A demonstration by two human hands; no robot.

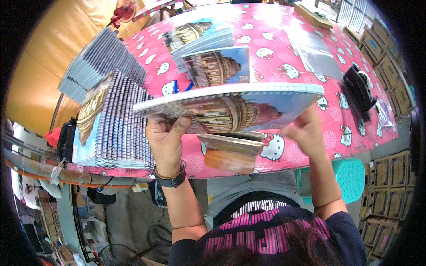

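A notebook (230, 113) with a domed stone building on its cover is held up over the table. Along its upper long edge runs a white band with a row of holes or binding loops. My left hand (166, 139) grips its left end, thumb on the cover and fingers hidden behind. By the lower right corner is my right hand (307, 131), slightly blurred; its fingers are partly hidden, so their hold is unclear. Under the notebook, a wooden block (230, 159) with a dark gap on top sits at the table's near edge.
Spiral-bound notebooks (126, 124) stand packed at the left, with another stack (104, 57) behind. More notebooks (217, 66) lie on the pink table cover (275, 66). Clear sheets (315, 53) and a black object (357, 93) are on the right. A turquoise stool (350, 179) stands below.
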